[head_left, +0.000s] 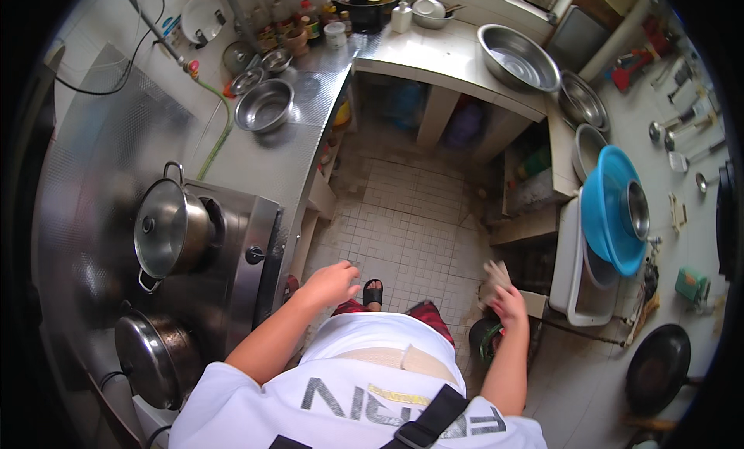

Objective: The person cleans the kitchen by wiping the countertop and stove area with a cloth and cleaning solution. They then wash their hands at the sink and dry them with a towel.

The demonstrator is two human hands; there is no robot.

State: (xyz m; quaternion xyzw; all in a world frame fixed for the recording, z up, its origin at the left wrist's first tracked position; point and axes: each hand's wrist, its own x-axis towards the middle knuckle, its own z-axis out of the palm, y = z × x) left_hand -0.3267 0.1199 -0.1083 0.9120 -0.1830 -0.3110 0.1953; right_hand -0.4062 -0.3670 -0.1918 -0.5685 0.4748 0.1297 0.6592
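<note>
My left hand (332, 283) hangs over the tiled floor in front of my body, its fingers loosely bent with nothing visible in them. It is nearest to the front edge of the steel-topped counter. On the right, my right hand (510, 305) grips a pale, blurred thing (497, 279), perhaps a cloth; motion blur hides its exact kind. Below that hand stands a dark bin or bag (483, 338) with something green at its mouth, partly covered by my forearm. A white sink basin (559, 274) lies to the right of the hand.
A lidded steel pot (160, 228) sits on the gas stove (241, 216), with another lidded pot (152, 356) closer. Steel bowls (264, 106) (519, 57) rest on the counters. A blue plastic basin (604, 210) leans above the sink. A frying pan (658, 367) hangs on the right wall.
</note>
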